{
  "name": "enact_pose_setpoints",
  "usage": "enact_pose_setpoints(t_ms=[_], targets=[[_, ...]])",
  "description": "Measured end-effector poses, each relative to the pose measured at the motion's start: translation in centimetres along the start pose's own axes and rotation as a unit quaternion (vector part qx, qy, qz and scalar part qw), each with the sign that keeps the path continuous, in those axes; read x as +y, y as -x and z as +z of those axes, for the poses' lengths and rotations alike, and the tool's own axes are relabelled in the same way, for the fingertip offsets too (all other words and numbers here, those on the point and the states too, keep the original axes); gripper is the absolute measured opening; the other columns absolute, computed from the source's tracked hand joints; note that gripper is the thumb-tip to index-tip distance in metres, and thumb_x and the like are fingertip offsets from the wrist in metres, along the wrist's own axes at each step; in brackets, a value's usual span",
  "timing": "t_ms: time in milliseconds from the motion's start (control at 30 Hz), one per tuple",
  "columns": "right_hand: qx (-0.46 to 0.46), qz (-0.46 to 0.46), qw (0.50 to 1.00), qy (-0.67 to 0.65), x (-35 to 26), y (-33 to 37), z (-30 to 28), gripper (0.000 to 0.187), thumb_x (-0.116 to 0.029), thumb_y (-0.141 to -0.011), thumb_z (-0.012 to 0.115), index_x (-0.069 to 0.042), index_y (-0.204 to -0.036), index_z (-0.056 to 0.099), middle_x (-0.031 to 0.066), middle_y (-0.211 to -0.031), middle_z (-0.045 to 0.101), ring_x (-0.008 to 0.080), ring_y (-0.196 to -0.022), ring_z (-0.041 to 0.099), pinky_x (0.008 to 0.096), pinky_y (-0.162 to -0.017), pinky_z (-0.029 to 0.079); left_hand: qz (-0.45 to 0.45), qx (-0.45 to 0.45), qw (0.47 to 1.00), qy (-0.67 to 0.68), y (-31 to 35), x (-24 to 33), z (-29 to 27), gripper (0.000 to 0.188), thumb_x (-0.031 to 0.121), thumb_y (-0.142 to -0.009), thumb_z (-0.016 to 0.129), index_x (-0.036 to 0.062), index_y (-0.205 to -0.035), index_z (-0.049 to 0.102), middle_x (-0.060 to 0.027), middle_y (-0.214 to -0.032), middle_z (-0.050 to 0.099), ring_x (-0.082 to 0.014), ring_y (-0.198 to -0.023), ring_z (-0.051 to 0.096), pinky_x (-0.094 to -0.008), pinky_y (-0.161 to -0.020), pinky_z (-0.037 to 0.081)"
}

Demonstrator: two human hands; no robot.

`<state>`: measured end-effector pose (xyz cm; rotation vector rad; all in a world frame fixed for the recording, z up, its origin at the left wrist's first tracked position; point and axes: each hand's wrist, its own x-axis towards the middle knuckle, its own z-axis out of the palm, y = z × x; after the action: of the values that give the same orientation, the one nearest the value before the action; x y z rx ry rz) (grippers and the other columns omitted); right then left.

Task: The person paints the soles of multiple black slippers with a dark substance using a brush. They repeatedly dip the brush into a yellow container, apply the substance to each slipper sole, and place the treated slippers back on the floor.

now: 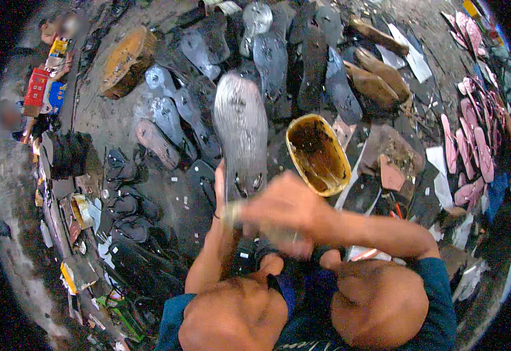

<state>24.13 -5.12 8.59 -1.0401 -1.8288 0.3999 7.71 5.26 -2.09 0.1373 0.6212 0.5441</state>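
My left hand (219, 190) grips a long grey shoe sole (241, 117) by its near left edge. The sole's upper face looks wet and streaked, with small dark holes along it. Across the sole's near end comes my right hand (287, 205), smeared by motion, its fingers closed. A pale, blurred end (232, 213) sticks out at its fingertips; what it is I cannot make out. Just beyond the right hand stands a yellow oblong tub (320, 155), its inside coated with dark brown residue.
Many grey soles (270, 64) lie spread beyond my hands. Brown shoe lasts (375, 76) rest at the far right, and a wooden block (128, 61) at the far left. Pink sandals (469, 140) lie right, black sandals (129, 205) left. Scraps litter the ground around my bent knees.
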Motion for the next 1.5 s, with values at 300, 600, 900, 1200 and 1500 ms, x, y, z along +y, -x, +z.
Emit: enact_pose_setpoints(t_ms=[300,600,900,1200,1500], targets=[[-0.025,0.106,0.993,0.053,4.1,-5.3,-0.4,0.022,-0.015,-0.081,0.072,-0.013,-0.103,0.071,0.0105,-0.092,0.072,0.0313,-0.085,0.067,0.0401,-0.070,0.053,0.091,0.230,0.923,-0.295,-0.6,-4.5,-7.3,0.049,0.044,-0.101,0.051,0.0003,-0.117,0.065,-0.0111,-0.101,0.072,-0.0230,-0.083,0.069,-0.0367,-0.077,0.055],[-0.055,0.307,0.948,-0.066,-1.4,4.0,2.1,0.022,-0.022,-0.083,0.079,-0.008,-0.099,0.074,0.0125,-0.094,0.073,0.0301,-0.091,0.070,0.0382,-0.083,0.054,0.211,-0.001,0.972,0.099,0.4,8.1,-5.5,0.034,0.022,-0.102,0.042,0.0068,-0.123,0.064,-0.0106,-0.122,0.068,-0.0276,-0.112,0.065,-0.0439,-0.101,0.049],[-0.034,0.440,0.897,-0.022,-1.3,5.7,-0.9,0.022,-0.022,-0.089,0.072,-0.003,-0.100,0.071,0.0127,-0.093,0.073,0.0279,-0.089,0.069,0.0403,-0.083,0.052,0.299,0.069,0.949,0.077,-4.2,18.6,0.4,0.025,0.033,-0.104,0.044,0.0180,-0.118,0.060,0.0022,-0.129,0.064,-0.0187,-0.112,0.059,-0.0409,-0.090,0.046],[-0.008,0.451,0.892,-0.032,0.1,6.4,-0.1,0.019,-0.016,-0.090,0.072,-0.002,-0.102,0.069,0.0106,-0.088,0.072,0.0225,-0.082,0.068,0.0350,-0.077,0.052,0.206,0.004,0.979,-0.006,-3.0,7.1,-5.7,0.044,0.043,-0.101,0.045,0.0175,-0.135,0.057,0.0001,-0.141,0.059,-0.0171,-0.123,0.055,-0.0351,-0.095,0.042],[-0.026,0.475,0.879,-0.039,0.2,7.0,0.6,0.022,-0.020,-0.089,0.072,-0.003,-0.103,0.069,0.0132,-0.092,0.073,0.0291,-0.088,0.069,0.0396,-0.084,0.052,0.093,0.073,0.986,0.114,1.1,0.5,-7.6,0.032,0.020,-0.099,0.057,0.0149,-0.130,0.060,0.0033,-0.110,0.065,-0.0112,-0.098,0.059,-0.0329,-0.085,0.049]])
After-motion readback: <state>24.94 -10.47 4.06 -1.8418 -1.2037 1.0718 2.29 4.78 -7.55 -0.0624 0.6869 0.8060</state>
